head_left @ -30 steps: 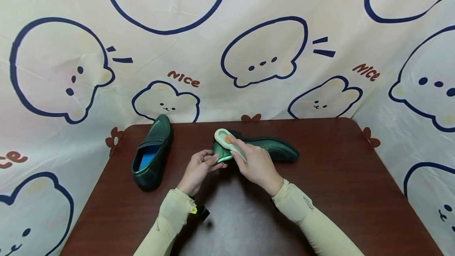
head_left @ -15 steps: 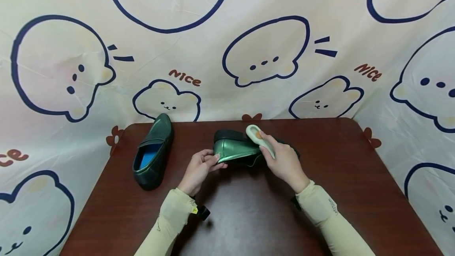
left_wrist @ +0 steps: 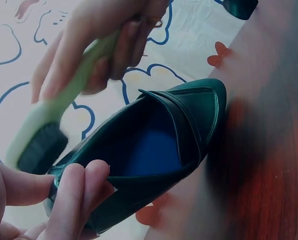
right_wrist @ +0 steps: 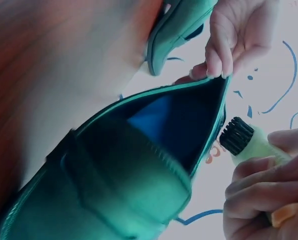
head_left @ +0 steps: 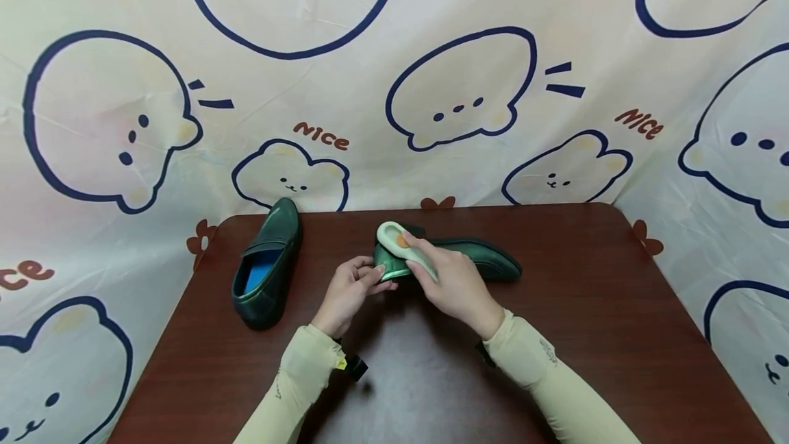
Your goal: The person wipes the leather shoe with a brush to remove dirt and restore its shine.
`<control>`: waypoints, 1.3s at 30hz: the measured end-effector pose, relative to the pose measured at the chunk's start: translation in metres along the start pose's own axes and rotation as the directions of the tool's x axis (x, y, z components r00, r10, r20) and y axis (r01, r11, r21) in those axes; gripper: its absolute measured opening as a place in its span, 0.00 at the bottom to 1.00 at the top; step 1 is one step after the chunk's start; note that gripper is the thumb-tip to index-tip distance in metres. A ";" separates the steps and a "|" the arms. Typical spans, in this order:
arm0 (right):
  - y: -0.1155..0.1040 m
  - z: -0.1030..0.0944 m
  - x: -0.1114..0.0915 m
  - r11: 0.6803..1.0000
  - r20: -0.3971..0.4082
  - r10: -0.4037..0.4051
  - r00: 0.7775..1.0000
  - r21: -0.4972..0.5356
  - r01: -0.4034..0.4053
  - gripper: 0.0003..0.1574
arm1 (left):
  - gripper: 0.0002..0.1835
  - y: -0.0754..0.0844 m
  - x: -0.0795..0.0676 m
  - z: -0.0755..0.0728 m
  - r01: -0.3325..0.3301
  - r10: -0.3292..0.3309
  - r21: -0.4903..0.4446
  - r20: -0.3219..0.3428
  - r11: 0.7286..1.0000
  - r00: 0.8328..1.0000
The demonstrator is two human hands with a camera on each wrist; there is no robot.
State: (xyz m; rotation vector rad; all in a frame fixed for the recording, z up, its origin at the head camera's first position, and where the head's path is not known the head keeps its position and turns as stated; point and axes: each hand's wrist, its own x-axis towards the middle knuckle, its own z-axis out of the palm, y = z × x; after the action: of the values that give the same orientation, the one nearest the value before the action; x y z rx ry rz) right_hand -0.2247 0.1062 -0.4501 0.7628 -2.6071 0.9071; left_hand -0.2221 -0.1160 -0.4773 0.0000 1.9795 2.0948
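Observation:
A dark green loafer [head_left: 487, 260] with a blue insole lies tipped on its side, toe to the right. My left hand [head_left: 346, 297] pinches the rim of its heel between thumb and fingers, as the left wrist view also shows. In my right hand [head_left: 461, 286] is a pale green brush [head_left: 390, 237] with an orange spot on its handle. Its black bristles [right_wrist: 236, 135] face the outer side of the shoe near the heel, close to the leather. From above, brush and fingers cover part of the shoe's side.
A matching loafer [head_left: 261, 273] stands upright at the left, toe toward the back edge. Both shoes are on a dark red-brown wooden table [head_left: 585, 307]. A printed cloth [head_left: 370, 88] with cartoon outlines hangs behind and at the sides.
The brush went right along the shoe's side toward the middle, then came back left to the heel with my right hand. My left hand and both shoes stay in place.

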 end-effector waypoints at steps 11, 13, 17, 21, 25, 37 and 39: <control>0.013 0.004 -0.011 0.997 -0.018 0.067 0.998 -0.036 -0.068 0.30 | 0.17 -0.008 -0.006 0.001 0.025 -0.026 -0.041 -0.026 0.999 0.999; 0.022 0.002 -0.017 0.995 -0.030 0.092 0.995 -0.046 -0.093 0.30 | 0.17 -0.009 -0.005 0.000 0.025 -0.026 -0.050 -0.026 0.998 0.999; 0.043 -0.009 -0.028 0.987 -0.047 0.149 0.988 -0.061 -0.152 0.31 | 0.19 -0.008 -0.004 -0.002 0.028 -0.030 -0.048 -0.024 0.998 0.999; 0.056 -0.020 -0.034 0.976 -0.080 0.187 0.979 -0.096 -0.194 0.30 | 0.21 -0.009 -0.003 -0.004 0.023 -0.024 -0.026 -0.038 0.999 0.999; 0.056 -0.022 -0.035 0.975 -0.103 0.193 0.976 -0.094 -0.203 0.30 | 0.21 -0.011 -0.004 -0.005 0.034 -0.035 -0.018 -0.036 0.999 0.999; 0.044 -0.009 -0.035 0.990 -0.071 0.127 0.989 -0.056 -0.131 0.30 | 0.27 -0.008 -0.002 -0.006 0.066 -0.066 0.121 -0.010 0.990 0.998; 0.044 -0.007 -0.036 0.991 -0.065 0.118 0.991 -0.062 -0.122 0.30 | 0.32 -0.008 -0.001 -0.003 0.084 -0.079 0.161 -0.035 0.983 0.996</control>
State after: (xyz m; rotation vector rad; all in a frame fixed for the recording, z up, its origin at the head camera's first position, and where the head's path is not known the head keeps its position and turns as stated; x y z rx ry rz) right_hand -0.2194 0.1534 -0.4816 0.5582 -2.6377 0.8585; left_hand -0.2203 -0.1186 -0.4852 -0.0800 2.1237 1.8889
